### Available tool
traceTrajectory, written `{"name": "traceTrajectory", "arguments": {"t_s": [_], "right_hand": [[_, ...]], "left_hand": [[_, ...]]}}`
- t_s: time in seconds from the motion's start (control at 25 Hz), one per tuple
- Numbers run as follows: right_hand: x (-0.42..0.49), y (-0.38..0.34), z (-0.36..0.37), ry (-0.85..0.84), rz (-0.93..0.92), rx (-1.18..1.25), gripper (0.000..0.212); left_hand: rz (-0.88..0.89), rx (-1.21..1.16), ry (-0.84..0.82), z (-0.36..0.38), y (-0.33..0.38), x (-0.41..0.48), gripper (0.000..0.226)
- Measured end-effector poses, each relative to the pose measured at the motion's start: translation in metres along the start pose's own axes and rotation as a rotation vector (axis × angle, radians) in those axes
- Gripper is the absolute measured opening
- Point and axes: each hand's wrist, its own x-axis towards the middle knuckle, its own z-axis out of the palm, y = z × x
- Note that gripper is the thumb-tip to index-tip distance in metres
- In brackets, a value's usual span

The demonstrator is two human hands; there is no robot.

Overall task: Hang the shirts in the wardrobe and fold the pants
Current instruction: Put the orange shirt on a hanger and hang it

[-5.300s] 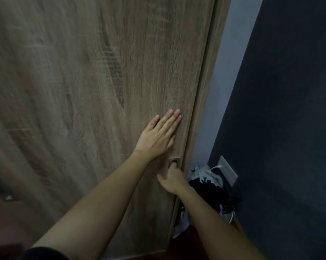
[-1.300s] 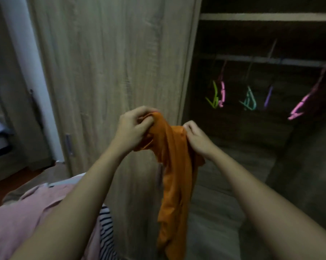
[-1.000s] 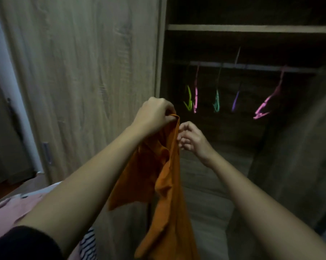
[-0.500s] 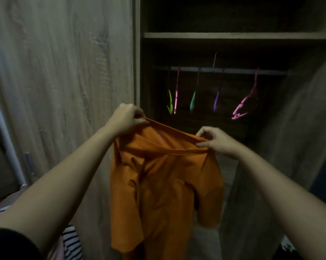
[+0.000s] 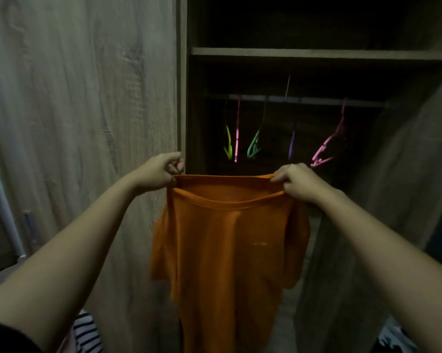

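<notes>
Head view. Orange shirt [image 5: 230,240] held up in front of the open wardrobe [image 5: 316,54], stretched wide between both hands and hanging free below them. Left hand [image 5: 156,174] closed in a pinch on the left end of the shirt's top edge; right hand [image 5: 297,182] closed likewise on the right end. Top edge taut and roughly level between the two grips; a second hem line sags just beneath it. Sleeves droop at either side. Behind the shirt, inside the wardrobe: rail [image 5: 303,100] under a shelf, carrying bare hangers, namely green hanger [image 5: 228,143], pink hanger [image 5: 237,138], teal hanger [image 5: 253,146], purple hanger [image 5: 291,146], and a second pink hanger [image 5: 328,146] hanging askew. Closed wardrobe door [image 5: 87,110] at left. Striped fabric [image 5: 87,337] at the bottom left corner.
</notes>
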Motion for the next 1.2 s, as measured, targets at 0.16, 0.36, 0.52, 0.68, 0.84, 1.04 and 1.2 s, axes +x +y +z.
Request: {"name": "traceTrajectory", "arguments": {"t_s": [0.16, 0.36, 0.52, 0.68, 0.84, 1.04, 1.2], "right_hand": [[0.005, -0.003, -0.008, -0.012, 0.094, 0.108, 0.056], [0.007, -0.005, -0.025, -0.035, 0.125, 0.003, 0.049], [0.003, 0.012, -0.032, -0.081, 0.233, 0.01, 0.052], [0.004, 0.012, -0.032, -0.147, 0.194, 0.225, 0.053], [0.014, 0.004, -0.036, -0.08, 0.124, 0.319, 0.049], [0.033, 0.002, -0.034, -0.125, 0.049, 0.161, 0.05], [0.043, 0.012, -0.037, -0.109, 0.014, 0.104, 0.048]], "left_hand": [[0.02, 0.127, 0.04, 0.009, 0.003, 0.01, 0.029], [-0.004, 0.663, 0.085, 0.044, -0.006, 0.031, 0.047], [-0.053, 0.464, 0.122, 0.037, 0.007, 0.036, 0.023], [-0.106, 0.39, 0.243, 0.042, 0.019, 0.045, 0.013], [-0.051, -0.026, 0.239, 0.065, 0.036, 0.057, 0.017], [-0.112, -0.255, 0.538, 0.082, 0.054, 0.123, 0.038], [-0.181, -0.282, 0.528, 0.07, 0.056, 0.187, 0.061]]}}
